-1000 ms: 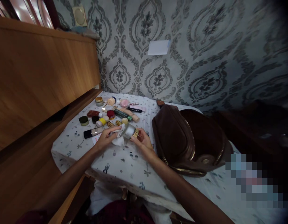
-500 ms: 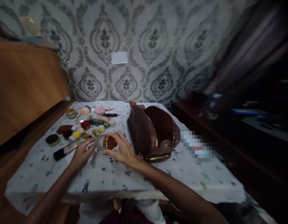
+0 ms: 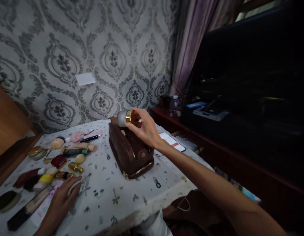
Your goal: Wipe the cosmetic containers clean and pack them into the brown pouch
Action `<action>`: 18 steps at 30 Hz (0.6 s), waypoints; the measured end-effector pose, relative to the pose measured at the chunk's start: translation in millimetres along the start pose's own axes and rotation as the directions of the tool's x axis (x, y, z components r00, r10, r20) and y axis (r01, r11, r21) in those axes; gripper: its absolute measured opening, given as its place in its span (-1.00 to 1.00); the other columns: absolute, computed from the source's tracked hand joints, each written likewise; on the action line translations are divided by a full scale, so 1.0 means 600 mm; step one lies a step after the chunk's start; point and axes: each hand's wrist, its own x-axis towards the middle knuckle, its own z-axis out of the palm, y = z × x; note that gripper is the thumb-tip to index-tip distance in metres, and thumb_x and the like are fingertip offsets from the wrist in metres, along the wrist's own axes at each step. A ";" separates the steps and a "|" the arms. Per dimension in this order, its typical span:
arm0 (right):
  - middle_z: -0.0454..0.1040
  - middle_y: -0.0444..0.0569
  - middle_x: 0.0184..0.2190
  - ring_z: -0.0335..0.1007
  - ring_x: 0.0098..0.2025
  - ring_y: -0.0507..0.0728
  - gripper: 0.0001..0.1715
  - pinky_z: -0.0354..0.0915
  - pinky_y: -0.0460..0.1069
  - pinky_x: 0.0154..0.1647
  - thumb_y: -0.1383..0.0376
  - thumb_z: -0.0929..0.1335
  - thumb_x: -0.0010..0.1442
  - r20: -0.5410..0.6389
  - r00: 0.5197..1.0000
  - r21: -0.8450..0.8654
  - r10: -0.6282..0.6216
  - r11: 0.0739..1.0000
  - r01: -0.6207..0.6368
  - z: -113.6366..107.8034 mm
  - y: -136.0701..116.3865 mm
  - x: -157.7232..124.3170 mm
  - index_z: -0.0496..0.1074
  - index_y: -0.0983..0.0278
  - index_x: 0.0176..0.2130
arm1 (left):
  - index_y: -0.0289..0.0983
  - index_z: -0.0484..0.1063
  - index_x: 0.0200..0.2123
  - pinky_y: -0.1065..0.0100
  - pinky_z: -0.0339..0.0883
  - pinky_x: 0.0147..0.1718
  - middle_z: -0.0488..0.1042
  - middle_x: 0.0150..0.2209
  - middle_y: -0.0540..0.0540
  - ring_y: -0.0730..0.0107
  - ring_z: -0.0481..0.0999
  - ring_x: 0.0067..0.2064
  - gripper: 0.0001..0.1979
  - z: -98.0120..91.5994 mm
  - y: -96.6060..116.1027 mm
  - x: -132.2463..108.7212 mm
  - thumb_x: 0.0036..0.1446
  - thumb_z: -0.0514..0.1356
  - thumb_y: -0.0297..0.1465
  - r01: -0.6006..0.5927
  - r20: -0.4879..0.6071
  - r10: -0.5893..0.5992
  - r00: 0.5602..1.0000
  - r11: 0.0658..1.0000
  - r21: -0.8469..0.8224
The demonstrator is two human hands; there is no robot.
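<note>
My right hand (image 3: 145,129) grips a frosted cosmetic jar (image 3: 121,118) by its gold-banded amber end. The jar is tilted sideways over the opening of a brown zippered bag (image 3: 119,146), which stands on the table. My left hand (image 3: 64,196) rests low on the cloth with thumb and fingers apart, and seems to hold nothing. Close to it lie a long tube with a black cap (image 3: 19,218), a yellow-banded bottle (image 3: 43,181) and a small gold-capped bottle (image 3: 64,175). A gold tube (image 3: 75,167) is just beyond its fingertips.
More cosmetics lie at the left, including a green tube (image 3: 74,151), a red-lidded jar (image 3: 58,161), a black pen (image 3: 90,138) and a dark round tin (image 3: 6,200). A phone (image 3: 172,141) lies right of the bag. A dark screen (image 3: 245,72) stands at the right.
My right hand has carried the jar from the cloth up and rightward to above the bag. My left hand has come off the jar and stays by the cosmetics. The view has turned right.
</note>
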 end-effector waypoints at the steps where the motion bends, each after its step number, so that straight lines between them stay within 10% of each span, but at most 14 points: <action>1: 0.40 0.08 -0.07 0.36 -0.07 0.21 -0.42 0.32 0.08 -0.03 0.14 0.41 0.17 0.073 0.997 -0.117 0.016 0.993 -0.007 -0.003 0.011 0.009 0.31 0.28 0.12 | -0.16 0.59 -0.16 0.18 0.48 -0.02 0.63 -0.11 -0.11 0.09 0.59 -0.01 -0.52 0.000 0.000 0.000 0.15 0.08 0.04 0.015 -0.001 -0.015 1.000 1.000 -0.003; 7: 0.44 0.17 -0.08 0.43 -0.09 0.25 -0.65 0.34 0.04 -0.11 0.27 0.38 0.15 0.581 0.804 -0.435 0.125 0.883 0.177 0.014 0.025 0.021 0.44 0.35 -0.06 | -0.16 0.60 -0.16 0.14 0.47 0.01 0.63 -0.07 -0.10 0.04 0.57 0.04 -0.52 -0.006 0.002 0.004 0.08 0.13 0.04 0.074 0.021 -0.074 0.997 0.997 -0.030; 12: 0.48 0.19 0.02 0.45 0.05 0.37 -0.56 0.38 0.10 -0.06 0.43 0.40 0.05 0.708 0.626 -0.423 0.326 0.906 0.007 0.050 0.024 0.029 0.50 0.27 -0.03 | -0.18 0.60 -0.13 0.12 0.43 0.06 0.62 -0.05 -0.11 0.03 0.55 0.07 -0.51 -0.005 0.004 0.002 0.08 0.14 0.03 0.113 0.028 -0.112 0.993 0.993 -0.038; 18: 0.61 0.12 -0.12 0.55 -0.07 0.33 -0.72 0.45 0.09 -0.14 0.42 0.40 0.07 0.669 0.626 -0.379 0.402 0.908 -0.178 0.097 0.051 0.039 0.58 0.25 -0.17 | -0.17 0.60 -0.14 0.05 0.40 0.09 0.62 -0.05 -0.11 -0.02 0.51 0.11 -0.46 0.004 -0.005 -0.003 0.05 0.13 0.07 0.159 0.013 -0.158 0.987 0.986 -0.058</action>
